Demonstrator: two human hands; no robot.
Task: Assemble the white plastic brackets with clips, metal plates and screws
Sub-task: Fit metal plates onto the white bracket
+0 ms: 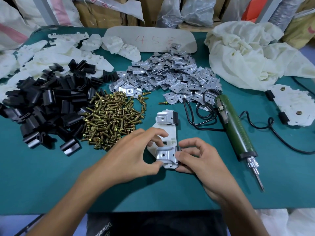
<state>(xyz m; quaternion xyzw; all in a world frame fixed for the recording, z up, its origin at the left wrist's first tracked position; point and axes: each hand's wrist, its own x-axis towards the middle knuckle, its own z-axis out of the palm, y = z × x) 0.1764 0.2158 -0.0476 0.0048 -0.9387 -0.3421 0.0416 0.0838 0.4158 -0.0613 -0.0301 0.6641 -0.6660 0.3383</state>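
Note:
A white plastic bracket (167, 132) lies on the green table in front of me. One metal plate (164, 118) with a black clip (175, 118) sits on its far end. A second metal plate (165, 155) rests on its near end, over another black clip. My left hand (134, 154) pinches the near plate's left edge and the bracket. My right hand (199, 157) pinches the plate's right edge at the clip. Loose black clips (46, 103), brass screws (110, 118) and metal plates (170, 74) lie in heaps beyond.
A green electric screwdriver (237, 132) with a black cable lies to the right. Finished brackets (293, 104) are at the far right, a heap of white brackets (56, 53) at the far left, a cream cloth bag (252, 53) behind.

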